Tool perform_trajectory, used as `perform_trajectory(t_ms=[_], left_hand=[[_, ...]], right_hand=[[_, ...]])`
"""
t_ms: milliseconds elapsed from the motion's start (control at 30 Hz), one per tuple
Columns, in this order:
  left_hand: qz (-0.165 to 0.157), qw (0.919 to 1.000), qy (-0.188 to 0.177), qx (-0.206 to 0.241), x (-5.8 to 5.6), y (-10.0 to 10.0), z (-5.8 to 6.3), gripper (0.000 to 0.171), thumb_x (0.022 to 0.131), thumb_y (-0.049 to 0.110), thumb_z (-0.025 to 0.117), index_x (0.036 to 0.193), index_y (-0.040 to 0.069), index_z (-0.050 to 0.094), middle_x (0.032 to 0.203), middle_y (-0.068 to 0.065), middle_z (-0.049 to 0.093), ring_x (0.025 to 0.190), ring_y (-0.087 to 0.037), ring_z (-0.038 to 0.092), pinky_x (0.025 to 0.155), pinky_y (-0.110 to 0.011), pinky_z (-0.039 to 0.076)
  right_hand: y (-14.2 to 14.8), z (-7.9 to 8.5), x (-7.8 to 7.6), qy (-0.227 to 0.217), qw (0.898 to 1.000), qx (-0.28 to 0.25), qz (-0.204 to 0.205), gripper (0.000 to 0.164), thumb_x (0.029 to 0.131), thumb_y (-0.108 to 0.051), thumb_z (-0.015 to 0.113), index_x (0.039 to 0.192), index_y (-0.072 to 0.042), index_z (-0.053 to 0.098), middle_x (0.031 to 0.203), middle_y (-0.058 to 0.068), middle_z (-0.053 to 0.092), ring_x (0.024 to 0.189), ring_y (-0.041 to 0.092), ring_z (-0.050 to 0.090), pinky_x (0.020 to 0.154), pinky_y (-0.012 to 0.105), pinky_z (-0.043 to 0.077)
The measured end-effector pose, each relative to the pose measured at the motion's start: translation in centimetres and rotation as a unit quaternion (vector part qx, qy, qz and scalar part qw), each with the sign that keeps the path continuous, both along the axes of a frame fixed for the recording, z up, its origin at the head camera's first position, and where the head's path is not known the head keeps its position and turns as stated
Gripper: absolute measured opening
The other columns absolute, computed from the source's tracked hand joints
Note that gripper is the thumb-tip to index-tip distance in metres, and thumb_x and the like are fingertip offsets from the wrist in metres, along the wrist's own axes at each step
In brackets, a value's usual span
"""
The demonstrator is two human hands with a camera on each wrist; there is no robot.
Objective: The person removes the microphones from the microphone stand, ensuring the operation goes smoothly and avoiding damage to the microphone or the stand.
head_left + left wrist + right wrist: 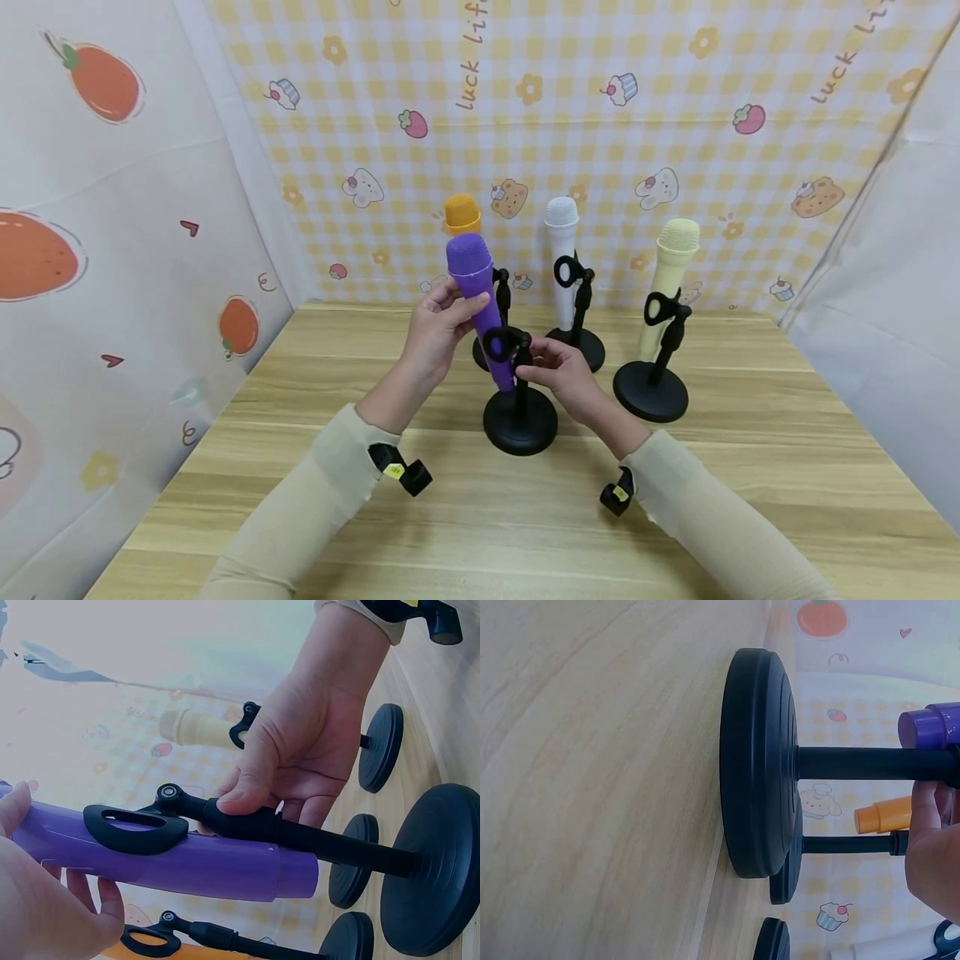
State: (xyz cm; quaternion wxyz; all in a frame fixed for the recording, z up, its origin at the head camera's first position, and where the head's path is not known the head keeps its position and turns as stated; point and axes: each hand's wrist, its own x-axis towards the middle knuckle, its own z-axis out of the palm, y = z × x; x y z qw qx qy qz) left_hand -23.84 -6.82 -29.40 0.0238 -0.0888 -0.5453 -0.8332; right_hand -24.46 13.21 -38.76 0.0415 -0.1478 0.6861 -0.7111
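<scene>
A purple microphone (pixel 471 257) leans slightly, head up, in the grip of my left hand (pixel 437 327), which holds it round its upper handle. The black clip ring (pixel 135 829) of the front desk stand (pixel 521 423) overlaps the handle, and purple shows through the ring's hole. The microphone's lower end (pixel 298 874) hangs beside the stem, above the round base. My right hand (pixel 566 379) pinches this stem just below the clip joint, thumb on the near side. In the right wrist view, the base (pixel 757 765) sits flat on the wooden table.
Behind stand an orange microphone (pixel 462 212), partly hidden by the purple one, and a white microphone (pixel 562 215), each at a black stand. A pale yellow microphone (pixel 677 237) with its stand (pixel 651 392) is to the right. Patterned cloth (pixel 525 142) hangs behind the table (pixel 510 533).
</scene>
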Motion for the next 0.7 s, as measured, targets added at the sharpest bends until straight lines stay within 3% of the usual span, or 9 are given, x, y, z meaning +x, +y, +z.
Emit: perform_trajectory(t_ms=[433,700], left_hand=[[-0.015,0.9994,0.001,0.030,0.08,-0.20,0.01,0.018,0.088,0.000,0.068,0.100,0.014,0.065,0.097,-0.001,0.068,0.088,-0.018,0.063,0.076,-0.030,0.049],[-0.011,0.9992,-0.004,0.040,0.04,-0.30,0.16,0.020,0.088,0.001,0.068,0.105,0.012,0.065,0.100,-0.002,0.068,0.089,-0.019,0.064,0.077,-0.030,0.049]], right_hand=[[-0.07,-0.31,-0.08,0.005,1.000,-0.018,0.001,0.022,0.086,0.002,0.070,0.100,-0.014,0.067,0.096,0.002,0.064,0.086,0.017,0.061,0.083,0.030,0.051],[-0.04,-0.15,-0.01,0.008,1.000,-0.015,0.002,0.022,0.086,0.001,0.071,0.106,-0.007,0.066,0.097,0.003,0.064,0.087,0.018,0.061,0.084,0.031,0.051]])
